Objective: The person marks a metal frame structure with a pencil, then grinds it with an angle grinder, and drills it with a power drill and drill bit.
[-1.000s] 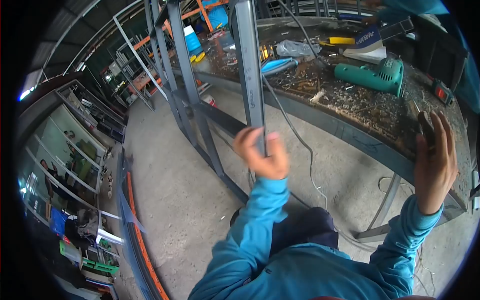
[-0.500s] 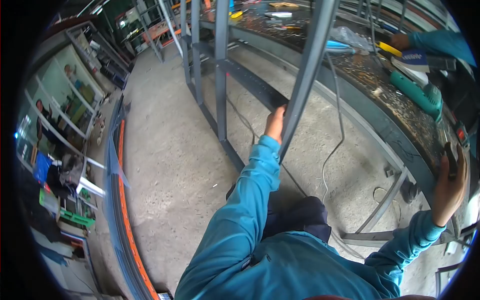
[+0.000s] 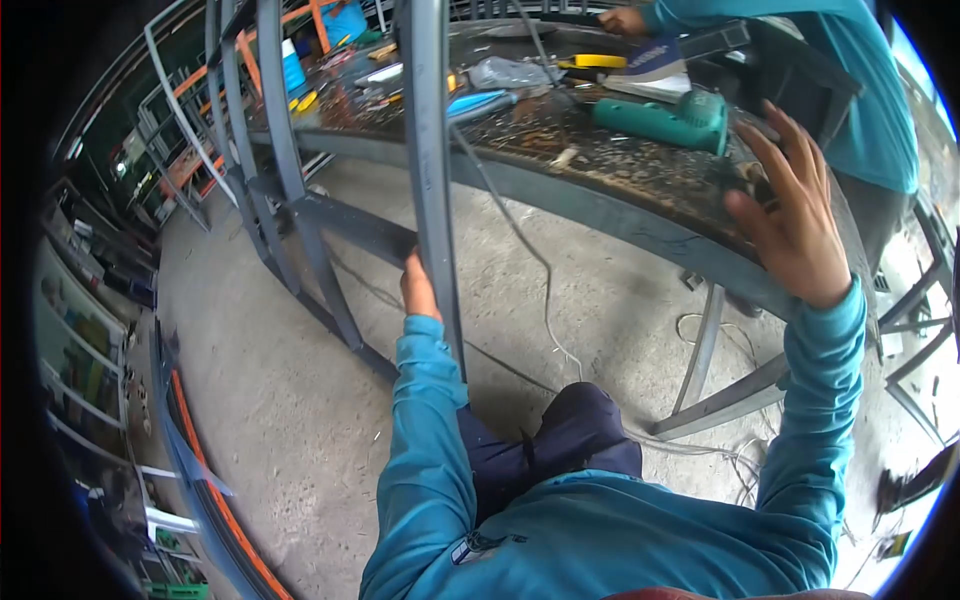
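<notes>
My left hand [image 3: 418,287] is wrapped round an upright of a grey metal frame [image 3: 428,150], where a crossbar meets it; most of its fingers are hidden behind the metal. Over the near edge of the workbench [image 3: 640,215], my right hand [image 3: 800,220] has its fingers spread. Something small and dark shows behind its thumb, and I cannot make out what it is. Just beyond those fingers a green power tool [image 3: 660,122] lies on the bench.
Another person's hand [image 3: 625,20] rests at the bench's far side. A plastic bag [image 3: 510,72], a blue packet [image 3: 482,104] and a yellow-handled tool [image 3: 598,61] lie on top. A cable [image 3: 548,290] hangs to the floor. Long orange-edged bars [image 3: 205,470] lie at left.
My view has turned right, bringing more of the bench and the other person into sight. My right hand now shows its fingers more spread, near the green tool. My left hand stays on the frame.
</notes>
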Demonstrator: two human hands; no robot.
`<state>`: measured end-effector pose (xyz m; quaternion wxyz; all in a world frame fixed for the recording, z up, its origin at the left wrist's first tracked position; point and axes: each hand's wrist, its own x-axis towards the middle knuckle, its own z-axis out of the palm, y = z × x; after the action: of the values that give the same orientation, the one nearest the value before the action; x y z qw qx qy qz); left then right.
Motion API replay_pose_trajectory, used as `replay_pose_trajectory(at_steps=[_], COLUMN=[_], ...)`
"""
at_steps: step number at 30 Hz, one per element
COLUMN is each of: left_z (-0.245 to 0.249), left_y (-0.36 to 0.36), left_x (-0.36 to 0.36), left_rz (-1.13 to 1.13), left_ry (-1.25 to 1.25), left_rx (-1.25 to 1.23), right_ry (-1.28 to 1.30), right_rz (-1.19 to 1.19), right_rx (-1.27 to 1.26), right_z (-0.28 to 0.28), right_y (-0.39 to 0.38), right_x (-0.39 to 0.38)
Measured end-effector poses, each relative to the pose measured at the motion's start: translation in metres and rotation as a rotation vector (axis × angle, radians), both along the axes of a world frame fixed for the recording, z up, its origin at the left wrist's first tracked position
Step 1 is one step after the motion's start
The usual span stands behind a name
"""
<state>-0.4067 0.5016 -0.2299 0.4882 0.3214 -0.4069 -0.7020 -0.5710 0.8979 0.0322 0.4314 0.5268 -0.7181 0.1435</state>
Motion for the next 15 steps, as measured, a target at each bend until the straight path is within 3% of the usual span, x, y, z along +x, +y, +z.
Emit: replay_pose_trajectory(at_steps=[1,3,4,5,6,7,10,11,12,15], left_z=[0.008,0.011,0.013,0.001,-0.008,-0.006,-0.035,-0.050,-0.040,-0.012], left_y=[0.007,0.015,0.016,0.007,0.001,0.004,-0.029,-0.044,-0.040,-0.014], left_x=[0.001,-0.003,-0.001,-0.004,-0.004,-0.007,-0.008,-0.007,-0.007,0.001], left_rz=[0.043,0.081,0.121,0.168,0.185,0.233,0.375,0.402,0.355,0.240], left_ry=[-0.017,0.002,0.016,0.008,-0.015,-0.040,-0.358,-0.531,-0.467,-0.346], left_rx=[0.027,0.004,-0.022,-0.091,-0.144,-0.184,-0.282,-0.456,-0.250,-0.187], right_ry=[0.074,-0.132,-0.403,-1.033,-1.589,-1.881,-2.088,-2.168,-2.523,-2.472], right_rz=[0.042,0.394,0.535,0.667,0.991,1.024,0.946,0.926,0.865,0.926], right_rx=[-0.005,-0.005,-0.168,-0.179,-0.457,-0.708,-0.697,-0.732,-1.097,-1.139], right_z=[0.017,0.045,0.043,0.054,0.035,0.024,-0.020,-0.020,0.003,0.007], right_y=[-0.007,-0.036,-0.063,-0.081,-0.111,-0.127,-0.158,-0.160,-0.139,-0.132], right_x=[0.005,-0.002,-0.004,0.001,-0.033,-0.025,-0.040,-0.039,-0.013,-0.049])
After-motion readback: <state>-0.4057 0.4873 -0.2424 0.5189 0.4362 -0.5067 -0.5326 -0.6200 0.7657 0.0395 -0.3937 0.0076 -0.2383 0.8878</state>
